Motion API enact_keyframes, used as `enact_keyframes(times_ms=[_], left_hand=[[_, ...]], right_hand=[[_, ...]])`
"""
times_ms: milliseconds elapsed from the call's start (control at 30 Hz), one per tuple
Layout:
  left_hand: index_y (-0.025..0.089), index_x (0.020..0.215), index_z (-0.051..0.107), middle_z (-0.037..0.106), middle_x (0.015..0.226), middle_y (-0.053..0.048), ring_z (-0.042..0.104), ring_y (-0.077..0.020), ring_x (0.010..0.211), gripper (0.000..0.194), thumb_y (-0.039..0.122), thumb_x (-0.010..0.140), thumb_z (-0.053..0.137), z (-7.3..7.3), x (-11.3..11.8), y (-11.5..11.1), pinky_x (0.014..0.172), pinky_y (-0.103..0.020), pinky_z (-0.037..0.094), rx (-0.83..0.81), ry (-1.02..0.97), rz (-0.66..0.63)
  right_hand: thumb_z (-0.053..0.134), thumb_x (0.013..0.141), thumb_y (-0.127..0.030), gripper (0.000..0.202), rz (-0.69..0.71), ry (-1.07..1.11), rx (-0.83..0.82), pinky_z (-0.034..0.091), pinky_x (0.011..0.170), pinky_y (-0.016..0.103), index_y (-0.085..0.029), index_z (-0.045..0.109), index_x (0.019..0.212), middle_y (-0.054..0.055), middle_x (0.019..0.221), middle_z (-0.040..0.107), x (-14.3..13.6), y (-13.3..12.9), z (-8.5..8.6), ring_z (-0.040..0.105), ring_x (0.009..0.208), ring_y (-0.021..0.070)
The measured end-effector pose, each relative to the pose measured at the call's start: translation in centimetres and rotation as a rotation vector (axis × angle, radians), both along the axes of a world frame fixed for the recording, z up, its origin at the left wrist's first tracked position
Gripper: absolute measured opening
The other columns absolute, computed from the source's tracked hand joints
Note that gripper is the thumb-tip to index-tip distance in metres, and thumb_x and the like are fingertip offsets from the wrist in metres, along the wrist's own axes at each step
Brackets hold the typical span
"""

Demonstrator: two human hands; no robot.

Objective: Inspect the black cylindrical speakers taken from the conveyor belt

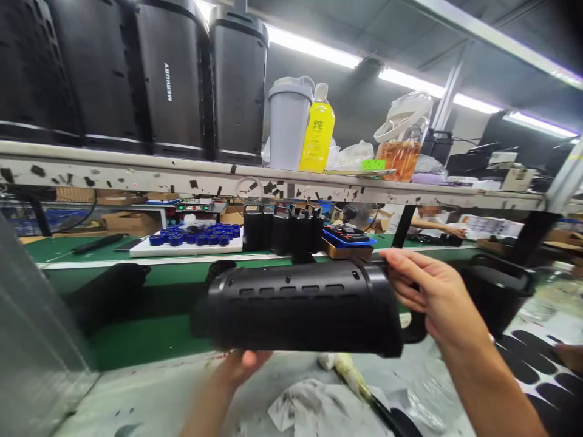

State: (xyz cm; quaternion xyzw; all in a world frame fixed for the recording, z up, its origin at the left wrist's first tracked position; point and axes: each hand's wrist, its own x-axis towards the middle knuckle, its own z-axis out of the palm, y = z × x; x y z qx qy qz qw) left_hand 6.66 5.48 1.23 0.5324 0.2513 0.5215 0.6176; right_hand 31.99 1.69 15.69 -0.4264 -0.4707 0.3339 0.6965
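A long black speaker housing (300,309) with slots along its top lies sideways in mid-air in front of me. My right hand (432,297) grips its right end, fingers wrapped over the rim. My left hand (243,364) supports it from below near the middle, mostly hidden under the housing. Beneath it lies a dirty white cloth (314,406) on the work surface.
A green belt (150,291) runs behind, with another black housing (109,291) on it. Beyond stand a white tray of blue parts (195,240) and small black cylinders (282,230). A shelf (228,176) above carries large black speakers, a grey cup (289,124) and a yellow bottle (317,130). Another person's arm (437,226) shows far right.
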Motion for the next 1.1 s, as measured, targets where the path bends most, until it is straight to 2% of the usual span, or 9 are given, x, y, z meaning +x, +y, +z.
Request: enact_keyframes(times_ms=[67, 200, 400, 567, 667, 767, 900, 1000, 1100], left_hand=[[0.029, 0.090, 0.077, 0.073, 0.115, -0.004, 0.053, -0.0336, 0.130, 0.085, 0.095, 0.039, 0.064, 0.9, 0.4, -0.2, 0.114, -0.044, 0.036, 0.051, -0.210, 0.010], [0.031, 0.113, 0.072, 0.073, 0.116, -0.007, 0.060, -0.0345, 0.123, 0.077, 0.078, 0.053, 0.079, 3.1, 0.0, -0.6, 0.100, -0.045, 0.054, -0.072, -0.479, 0.243], [0.025, 0.115, 0.069, 0.071, 0.121, -0.007, 0.068, -0.0262, 0.111, 0.036, 0.052, 0.094, 0.057, 5.6, -1.0, -0.8, 0.071, -0.033, 0.064, -0.377, -0.614, 0.509], [0.026, 0.120, 0.065, 0.072, 0.118, -0.002, 0.067, -0.0203, 0.110, 0.031, 0.037, 0.091, 0.060, 5.8, -1.6, 0.1, 0.070, -0.023, 0.061, -0.336, -0.549, 0.719], [0.026, 0.125, 0.060, 0.068, 0.125, -0.001, 0.060, -0.0211, 0.122, 0.044, 0.033, 0.082, 0.068, 5.5, -2.2, 0.0, 0.098, -0.027, 0.054, -0.254, -0.528, 0.831], [0.027, 0.126, 0.058, 0.062, 0.134, -0.001, 0.048, -0.0265, 0.135, 0.063, 0.037, 0.068, 0.078, 4.6, -3.3, -0.4, 0.119, -0.037, 0.034, -0.094, -0.411, 0.901], [0.020, 0.116, 0.068, 0.069, 0.120, -0.009, 0.051, -0.0354, 0.130, 0.065, 0.055, 0.063, 0.081, 2.9, -4.6, -1.1, 0.119, -0.050, 0.031, 0.163, -0.070, 0.971], [0.017, 0.098, 0.076, 0.075, 0.096, -0.012, 0.062, -0.0402, 0.114, 0.066, 0.069, 0.057, 0.079, 2.9, -4.5, -2.1, 0.115, -0.057, 0.035, 0.244, 0.162, 1.024], [0.018, 0.092, 0.077, 0.076, 0.090, -0.011, 0.066, -0.0391, 0.107, 0.064, 0.074, 0.060, 0.075, 4.5, -3.6, -3.1, 0.110, -0.055, 0.044, 0.243, 0.215, 0.977]], right_hand=[[0.096, 0.039, -0.051, 0.052, 0.036, 0.151, -0.046, 0.010, 0.031, 0.012, -0.017, 0.076, 0.073, -0.008, 0.048, 0.035, -0.6, 1.0, -1.4, 0.019, 0.035, -0.0019], [0.097, 0.039, -0.047, 0.052, 0.083, 0.355, -0.070, 0.012, 0.031, 0.010, -0.018, 0.077, 0.077, -0.009, 0.051, 0.036, -1.9, 3.0, -4.3, 0.020, 0.035, -0.0035], [0.094, 0.044, -0.052, 0.057, 0.165, 0.309, -0.118, 0.015, 0.035, 0.012, -0.016, 0.077, 0.085, -0.009, 0.053, 0.034, -4.5, 5.2, -6.9, 0.022, 0.039, -0.0016], [0.076, 0.062, -0.065, 0.054, 0.140, 0.024, -0.156, 0.029, 0.040, 0.019, -0.020, 0.074, 0.090, -0.005, 0.060, 0.048, -6.1, 7.8, -9.0, 0.037, 0.046, 0.0068], [0.057, 0.073, -0.063, 0.047, 0.120, -0.200, -0.133, 0.051, 0.075, 0.032, -0.021, 0.072, 0.085, 0.005, 0.089, 0.069, -7.1, 9.2, -10.5, 0.061, 0.081, 0.0206], [0.046, 0.074, -0.067, 0.058, 0.215, -0.292, -0.170, 0.044, 0.104, 0.043, -0.018, 0.070, 0.094, 0.012, 0.109, 0.071, -8.1, 10.3, -12.0, 0.061, 0.109, 0.0310], [0.045, 0.074, -0.077, 0.084, 0.344, -0.349, -0.275, 0.038, 0.113, 0.051, -0.012, 0.061, 0.124, 0.018, 0.136, 0.059, -8.4, 10.9, -13.5, 0.051, 0.129, 0.0354], [0.048, 0.078, -0.075, 0.079, 0.191, -0.400, -0.176, 0.039, 0.112, 0.056, -0.016, 0.060, 0.128, 0.016, 0.140, 0.056, -8.5, 9.9, -13.2, 0.049, 0.131, 0.0355], [0.048, 0.092, -0.060, 0.049, 0.037, -0.509, 0.137, 0.039, 0.112, 0.054, -0.032, 0.059, 0.131, 0.005, 0.143, 0.054, -9.0, 7.2, -12.2, 0.048, 0.134, 0.0297]])
